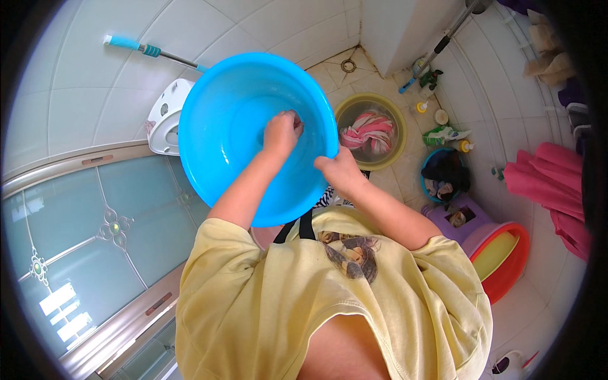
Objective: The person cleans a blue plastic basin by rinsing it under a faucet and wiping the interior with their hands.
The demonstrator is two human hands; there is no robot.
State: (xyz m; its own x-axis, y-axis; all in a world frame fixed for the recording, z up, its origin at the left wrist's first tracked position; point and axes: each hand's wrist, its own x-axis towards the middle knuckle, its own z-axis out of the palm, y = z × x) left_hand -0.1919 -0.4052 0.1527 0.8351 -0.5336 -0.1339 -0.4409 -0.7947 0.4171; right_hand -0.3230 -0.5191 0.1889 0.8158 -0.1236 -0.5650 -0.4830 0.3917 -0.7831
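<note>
A large blue plastic basin (247,107) is tilted in front of me, its open side towards me. My right hand (343,173) grips the rim on its right side, the thumb over the edge. Inside the basin is my left hand (283,132), its fingers curled; whether it holds something small or touches the wall cannot be told. Just right of the blue basin, an olive-yellow basin (403,137) stands on the tiled floor with water and a twisted pink-and-white striped cloth (368,132) in it.
Bottles (430,80), a green packet (439,135) and a small basin of dark clothes (445,173) line the right wall. Nearer are a purple plastic stool (456,213) and a red basin (515,261). A floor drain (348,65) lies ahead; glass sliding doors (142,213) are at left.
</note>
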